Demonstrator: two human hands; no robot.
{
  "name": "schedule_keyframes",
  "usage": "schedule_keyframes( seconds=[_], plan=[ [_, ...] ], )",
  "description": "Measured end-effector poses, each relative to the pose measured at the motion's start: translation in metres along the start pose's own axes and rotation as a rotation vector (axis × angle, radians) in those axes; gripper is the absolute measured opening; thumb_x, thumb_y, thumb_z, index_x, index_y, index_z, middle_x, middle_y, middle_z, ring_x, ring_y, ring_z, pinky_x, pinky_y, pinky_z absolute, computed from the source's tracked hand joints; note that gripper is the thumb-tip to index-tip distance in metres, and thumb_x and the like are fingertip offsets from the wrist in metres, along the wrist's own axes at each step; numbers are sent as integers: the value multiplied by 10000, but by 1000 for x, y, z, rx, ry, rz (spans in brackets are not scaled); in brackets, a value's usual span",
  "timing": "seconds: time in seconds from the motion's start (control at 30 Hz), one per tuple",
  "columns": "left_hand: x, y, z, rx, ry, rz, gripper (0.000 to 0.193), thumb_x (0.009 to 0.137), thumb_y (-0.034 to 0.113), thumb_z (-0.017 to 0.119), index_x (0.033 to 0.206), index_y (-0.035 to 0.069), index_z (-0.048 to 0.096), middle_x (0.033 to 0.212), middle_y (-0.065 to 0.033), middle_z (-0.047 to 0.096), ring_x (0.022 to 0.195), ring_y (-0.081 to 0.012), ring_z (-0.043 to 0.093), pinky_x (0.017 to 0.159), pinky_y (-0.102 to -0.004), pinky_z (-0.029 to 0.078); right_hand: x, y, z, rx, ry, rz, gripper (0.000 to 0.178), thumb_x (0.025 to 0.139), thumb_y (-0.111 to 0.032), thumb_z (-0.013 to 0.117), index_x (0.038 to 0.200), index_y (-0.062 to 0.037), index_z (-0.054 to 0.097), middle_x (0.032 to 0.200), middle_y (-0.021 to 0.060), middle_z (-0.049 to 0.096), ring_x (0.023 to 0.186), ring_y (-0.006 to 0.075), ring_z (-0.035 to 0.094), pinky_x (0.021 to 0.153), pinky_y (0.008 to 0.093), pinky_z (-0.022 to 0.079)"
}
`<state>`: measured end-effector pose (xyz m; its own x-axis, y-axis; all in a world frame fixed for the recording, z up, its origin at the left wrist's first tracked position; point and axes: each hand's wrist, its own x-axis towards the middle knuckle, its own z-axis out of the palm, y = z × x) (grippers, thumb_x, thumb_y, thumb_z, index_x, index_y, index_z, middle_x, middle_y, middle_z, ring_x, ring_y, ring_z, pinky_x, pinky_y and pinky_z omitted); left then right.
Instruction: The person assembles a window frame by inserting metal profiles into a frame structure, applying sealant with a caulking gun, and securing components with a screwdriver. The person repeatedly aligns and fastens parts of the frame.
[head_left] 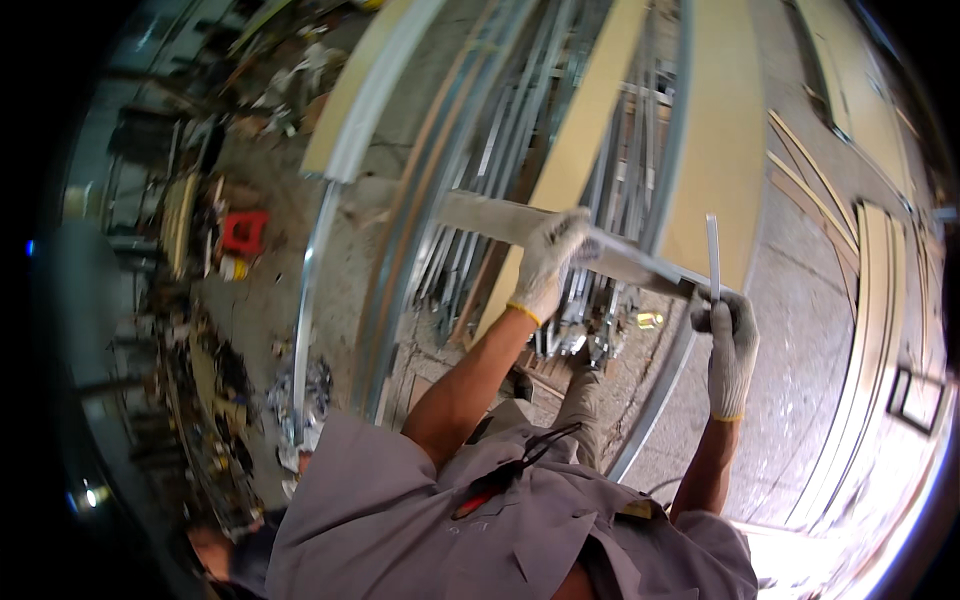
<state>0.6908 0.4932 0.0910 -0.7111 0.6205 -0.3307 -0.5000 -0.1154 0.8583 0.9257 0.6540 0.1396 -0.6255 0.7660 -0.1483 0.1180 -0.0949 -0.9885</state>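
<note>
My left hand point(548, 265), in a white knit glove with a yellow cuff, is closed over a long pale grey metal bar point(485, 215). This bar lies crosswise over the other lengths, its right end slanting down toward my other hand. My right hand point(734, 345), gloved the same way, holds a short, narrow metal strip point(713, 250) that points away from me. Its fingers are at the bar's right end; whether they also grip the bar is hard to tell. Beneath the bar lie many thin metal profiles point(575, 285), bundled lengthwise.
Wide cream panels point(715, 130) stretch away on the far side. More cream lengths point(868, 310) lie on the concrete floor at right, near a small dark frame point(916, 398). A red plastic stool point(243, 233) and scattered scraps are at left. Another person's head point(212, 552) shows at lower left.
</note>
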Motion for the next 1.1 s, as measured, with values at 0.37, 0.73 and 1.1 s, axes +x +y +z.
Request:
schedule_keyframes(
  seconds=[0.37,0.73,1.1],
  plan=[
    [-216,13,-224,-310,348,38,212,1009,112,657,1208,39,671,1204,-114,711,998,-224,708,922,-369,606,-92,15,188,-53,-409,31,172,1074,-147,548,1111,14,597,889,58,701,736,95,625,683,265,533],
    [-388,42,-392,-437,366,33,191,1027,163,640,1154,33,700,1001,-95,746,820,-184,728,778,-321,620,-280,36,376,-145,-423,6,150,1062,-148,582,1109,-6,596,873,36,671,750,88,604,689,256,525],
    [-499,14,-474,-602,541,117,218,1017,200,666,1155,35,700,1039,-98,755,801,-163,732,692,-294,623,-417,61,471,-104,-732,34,265,1040,-104,593,1265,37,589,1035,111,721,913,152,701,793,308,581]
  ],
)
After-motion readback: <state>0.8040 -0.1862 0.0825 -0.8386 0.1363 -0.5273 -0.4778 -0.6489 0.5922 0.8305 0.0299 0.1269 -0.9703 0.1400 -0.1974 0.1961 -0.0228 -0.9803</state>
